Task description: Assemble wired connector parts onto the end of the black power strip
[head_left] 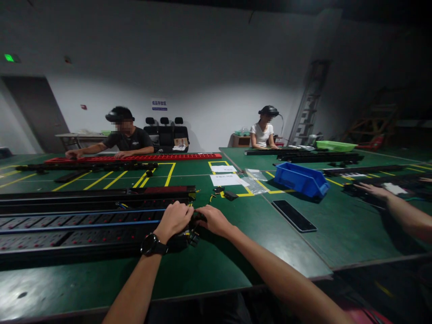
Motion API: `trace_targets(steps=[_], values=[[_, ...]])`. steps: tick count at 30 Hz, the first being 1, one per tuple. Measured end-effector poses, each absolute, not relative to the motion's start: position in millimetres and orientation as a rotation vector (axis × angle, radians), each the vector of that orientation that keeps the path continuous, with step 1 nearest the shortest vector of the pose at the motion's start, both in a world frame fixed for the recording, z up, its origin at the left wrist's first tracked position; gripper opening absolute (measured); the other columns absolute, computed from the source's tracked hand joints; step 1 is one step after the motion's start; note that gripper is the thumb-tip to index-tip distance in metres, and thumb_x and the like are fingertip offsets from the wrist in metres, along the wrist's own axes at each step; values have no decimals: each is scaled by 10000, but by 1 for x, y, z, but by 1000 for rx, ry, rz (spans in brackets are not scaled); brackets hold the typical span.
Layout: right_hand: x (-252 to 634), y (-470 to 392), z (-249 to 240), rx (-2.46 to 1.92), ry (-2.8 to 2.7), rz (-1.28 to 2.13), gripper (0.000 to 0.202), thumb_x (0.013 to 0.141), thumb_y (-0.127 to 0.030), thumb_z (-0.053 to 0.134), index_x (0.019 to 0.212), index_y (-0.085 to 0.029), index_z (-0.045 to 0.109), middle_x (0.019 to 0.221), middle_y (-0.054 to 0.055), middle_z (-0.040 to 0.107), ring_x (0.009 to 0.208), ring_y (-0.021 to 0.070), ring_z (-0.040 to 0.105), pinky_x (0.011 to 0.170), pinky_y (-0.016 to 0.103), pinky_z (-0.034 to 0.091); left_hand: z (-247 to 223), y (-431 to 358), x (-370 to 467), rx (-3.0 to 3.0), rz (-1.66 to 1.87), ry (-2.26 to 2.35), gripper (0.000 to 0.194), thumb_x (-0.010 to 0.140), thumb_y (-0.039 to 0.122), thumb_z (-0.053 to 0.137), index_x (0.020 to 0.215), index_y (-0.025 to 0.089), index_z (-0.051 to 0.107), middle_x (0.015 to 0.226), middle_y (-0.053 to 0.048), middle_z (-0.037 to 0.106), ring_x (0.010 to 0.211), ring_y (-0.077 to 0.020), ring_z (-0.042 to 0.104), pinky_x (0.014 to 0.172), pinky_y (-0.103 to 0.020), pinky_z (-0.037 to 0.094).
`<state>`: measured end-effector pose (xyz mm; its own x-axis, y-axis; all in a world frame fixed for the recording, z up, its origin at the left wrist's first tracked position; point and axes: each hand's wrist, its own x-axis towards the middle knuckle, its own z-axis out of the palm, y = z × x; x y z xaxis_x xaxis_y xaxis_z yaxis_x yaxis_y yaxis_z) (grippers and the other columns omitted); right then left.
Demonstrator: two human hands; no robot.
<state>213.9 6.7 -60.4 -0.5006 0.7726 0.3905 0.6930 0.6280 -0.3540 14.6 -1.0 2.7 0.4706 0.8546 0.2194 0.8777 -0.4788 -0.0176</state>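
Note:
Long black socket strips [84, 219], one edged with blue lines, lie side by side on the green table [266, 252]. At their right end my left hand [173, 220], a watch on its wrist, is closed over the end of the blue-edged strip. My right hand [216, 220] pinches a small black end piece [199, 219] against that same end, and the fingers of both hands nearly meet there. Much of the piece is hidden by the fingers. Just below hangs a dark connector [193, 239] with yellow wire beside it.
A phone [294, 216] and a blue bin [300, 181] are to the right, near paper sheets [226, 180] and small black parts [231, 195]. A co-worker's hand [374, 191] reaches in at far right. Two people sit across the table, one behind a red rail [189, 157].

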Motion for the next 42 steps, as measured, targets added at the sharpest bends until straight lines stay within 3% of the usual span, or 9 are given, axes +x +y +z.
trace_targets(steps=[3, 7, 17, 20, 23, 30, 33, 37, 42], values=[[208, 8, -63, -1134, -2360, 156, 324, 874, -181, 684, 1197, -184, 651, 1053, 93, 706, 996, 243, 582, 844, 318, 428, 4, -2, 15, -2598, -308, -1538, 612, 1057, 448, 248, 860, 177, 760, 947, -142, 765, 924, -269, 665, 826, -376, 444], [205, 8, -63, -1157, -2346, 134, 200, 887, -199, 662, 1084, -176, 641, 1029, 96, 691, 958, 236, 569, 821, 316, 416, 3, -2, 16, -2589, -312, -1529, 603, 1032, 535, 305, 829, 186, 753, 909, -133, 759, 914, -277, 656, 809, -371, 442], [214, 7, -65, -1149, -2121, 339, 161, 976, -339, 592, 1025, -200, 656, 950, 54, 670, 856, 196, 578, 760, 286, 395, 5, -6, 16, -2570, -344, -1593, 664, 1049, 545, 235, 893, 201, 780, 951, -123, 774, 957, -255, 678, 849, -346, 452], [219, 14, -66, -1209, -1982, 487, 246, 993, -313, 501, 818, -192, 624, 772, 13, 623, 719, 163, 537, 678, 266, 361, 7, -7, 17, -2544, -383, -1663, 702, 1056, 545, 195, 893, 191, 780, 951, -128, 781, 908, -246, 706, 826, -338, 456], [224, 20, -67, -1158, -1949, 583, 259, 954, -278, 494, 732, -189, 594, 717, 1, 605, 697, 152, 532, 667, 254, 356, 8, -7, 17, -2539, -402, -1691, 726, 1056, 550, 175, 875, 188, 777, 932, -127, 783, 881, -243, 720, 811, -332, 459], [223, 20, -64, -1095, -1887, 645, 261, 937, -291, 487, 738, -185, 619, 698, -12, 589, 683, 145, 539, 651, 249, 367, 5, -2, 16, -2554, -383, -1677, 736, 1051, 549, 164, 873, 195, 784, 960, -129, 790, 939, -248, 724, 876, -329, 463], [227, 14, -57, -1129, -1945, 616, 312, 965, -389, 521, 761, -184, 641, 715, -6, 612, 684, 148, 545, 647, 255, 371, 5, -1, 15, -2550, -384, -1688, 732, 1045, 565, 170, 878, 208, 787, 960, -123, 789, 953, -260, 722, 871, -334, 471], [268, 4, -44, -1255, -2062, 575, 385, 979, -458, 514, 764, -180, 672, 713, 12, 655, 646, 148, 553, 632, 266, 372, 7, -3, 14, -2560, -393, -1679, 734, 1044, 567, 164, 878, 207, 782, 936, -119, 781, 940, -257, 719, 865, -334, 471], [401, -7, -30, -1632, -2025, 595, 340, 907, -461, 574, 813, -166, 713, 746, 47, 699, 677, 185, 616, 618, 277, 433, 8, -4, 14, -2577, -400, -1701, 752, 1037, 584, 149, 880, 195, 773, 927, -121, 775, 907, -244, 716, 854, -335, 475]])
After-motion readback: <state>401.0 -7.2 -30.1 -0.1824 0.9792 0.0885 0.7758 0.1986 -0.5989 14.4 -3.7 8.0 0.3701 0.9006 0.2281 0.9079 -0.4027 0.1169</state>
